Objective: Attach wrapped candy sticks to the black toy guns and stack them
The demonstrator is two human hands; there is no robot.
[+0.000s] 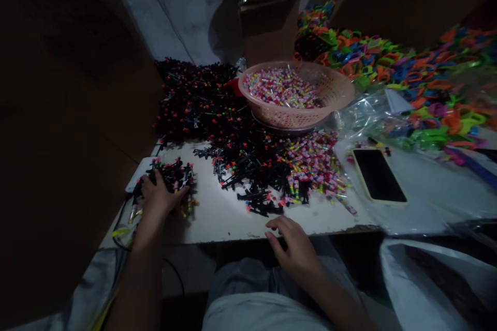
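Observation:
My left hand (161,197) lies palm down, fingers spread, on a small heap of black toy guns (171,169) mixed with colourful little tubes (190,201). A white flat device (140,169) pokes out under this heap. Over the front edge of the table hovers my right hand (291,245), thumb and fingers apart with nothing between them. Just beyond its fingertips are loose black toy guns (258,201) with orange tips. To their right spreads a pile of pink and yellow printed tubes (316,165).
A pink colander (298,116) holds many more tubes. Behind lies a big mound of black toy guns (194,98). A phone (379,176) rests on clear plastic at the right, near bright plastic pieces (427,93). A cardboard sheet (77,114) blocks the left side.

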